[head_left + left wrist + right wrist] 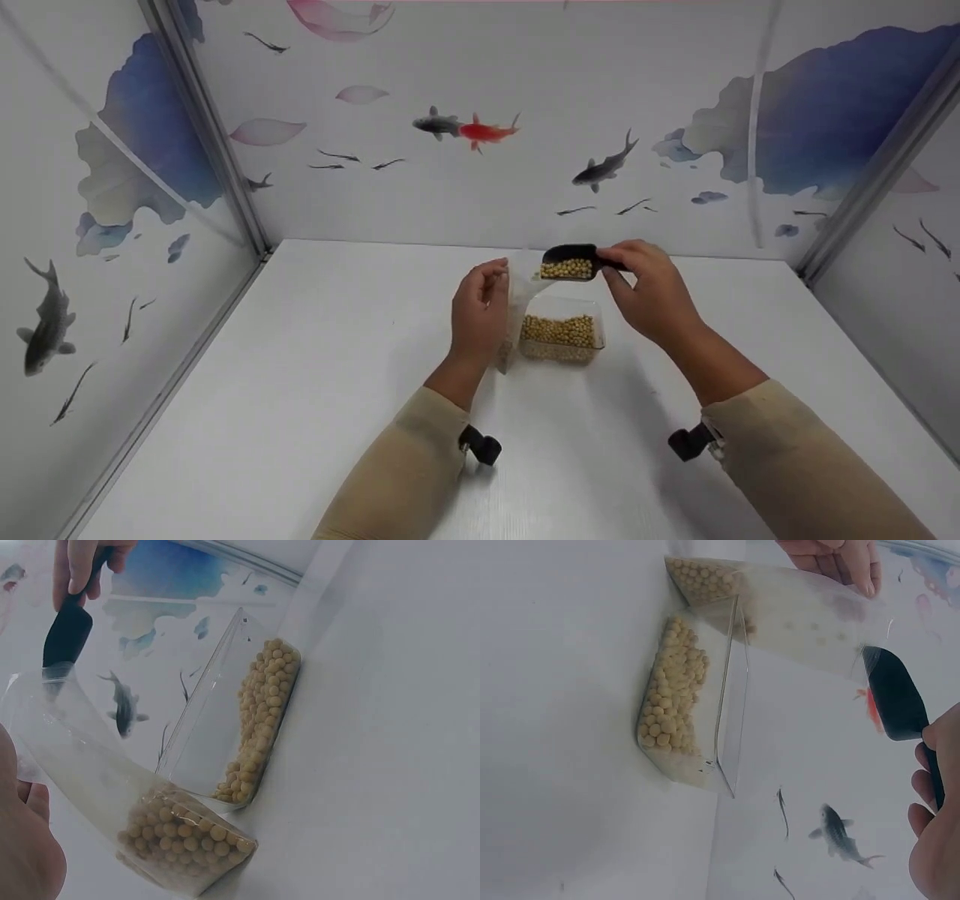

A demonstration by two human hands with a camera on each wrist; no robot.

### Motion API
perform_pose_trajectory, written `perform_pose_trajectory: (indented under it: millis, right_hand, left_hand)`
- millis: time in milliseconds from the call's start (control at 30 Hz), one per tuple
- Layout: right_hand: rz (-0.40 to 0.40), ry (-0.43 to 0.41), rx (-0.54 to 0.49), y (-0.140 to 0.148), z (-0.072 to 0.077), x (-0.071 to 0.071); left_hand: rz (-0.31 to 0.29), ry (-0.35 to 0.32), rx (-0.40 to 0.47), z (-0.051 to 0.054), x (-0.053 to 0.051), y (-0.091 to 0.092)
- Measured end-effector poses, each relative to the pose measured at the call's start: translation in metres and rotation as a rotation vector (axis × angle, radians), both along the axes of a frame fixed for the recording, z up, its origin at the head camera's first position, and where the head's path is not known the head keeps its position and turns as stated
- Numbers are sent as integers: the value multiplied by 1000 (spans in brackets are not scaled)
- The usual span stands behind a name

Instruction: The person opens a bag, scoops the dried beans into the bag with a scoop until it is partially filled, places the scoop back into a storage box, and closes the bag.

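- Beans [559, 330] are what this work is about, and from where I stand they lie in three places: tub, scoop and bag.
- The bag [802, 622] is clear, hangs upright just left of the tub, and already has a share of beans gathered in its bottom; the upper part shows none. I'd call that the portion done.
- The left hand [480, 307] pinches the bag near its top, thumb and fingers closed on the plastic.
- The right hand [649, 292] grips the scoop [894, 694] by its handle, fingers curled round it.
- The scoop carries a good load, held above the tub with its tip at the bag's mouth. How far the tip reaches in, I can't tell. The load sits in the bowl, so this transfer looks unfinished to me.
- The tub [199, 727] stands on the table [300, 375], clear-walled and without a lid, holding a sloping heap well below its rim. It seems to hold more beans than the bag does.
- Left to do, as I judge it: this scoopful, and perhaps more from the tub, since the bag has plenty of room. How full it is meant to be, nothing here tells me.
- Whether the bag's lower end rests on the table or hangs just above it, I can't make out.
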State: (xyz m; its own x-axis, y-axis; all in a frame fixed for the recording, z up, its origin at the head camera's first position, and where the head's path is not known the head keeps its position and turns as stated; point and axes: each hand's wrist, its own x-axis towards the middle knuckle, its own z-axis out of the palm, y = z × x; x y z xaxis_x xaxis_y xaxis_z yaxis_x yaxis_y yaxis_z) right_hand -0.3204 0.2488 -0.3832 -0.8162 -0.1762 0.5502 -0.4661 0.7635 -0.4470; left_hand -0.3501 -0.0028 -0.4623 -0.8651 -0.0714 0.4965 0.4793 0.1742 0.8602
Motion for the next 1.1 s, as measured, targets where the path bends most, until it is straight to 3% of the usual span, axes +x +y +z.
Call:
perform_pose_trajectory:
  millis: [133, 300, 433, 667, 867, 1100]
  right_hand:
    - [-2, 46, 86, -3, 6, 0]
    - [26, 161, 174, -5, 9, 0]
    - [40, 213, 184, -4, 7, -1]
    - [50, 235, 153, -1, 5, -1]
    - [26, 198, 136, 10, 1, 0]
    - [-61, 49, 31, 32, -14, 0]
  left_hand:
    - [-6, -11, 1, 0, 1, -1]
    - [-9, 1, 8, 0, 1, -2]
    - [-16, 2, 15, 0, 2, -2]
    - [-17, 7, 24, 2, 3, -1]
    - [-20, 3, 19, 2, 2, -2]
    - [-19, 6, 10, 0, 1, -1]
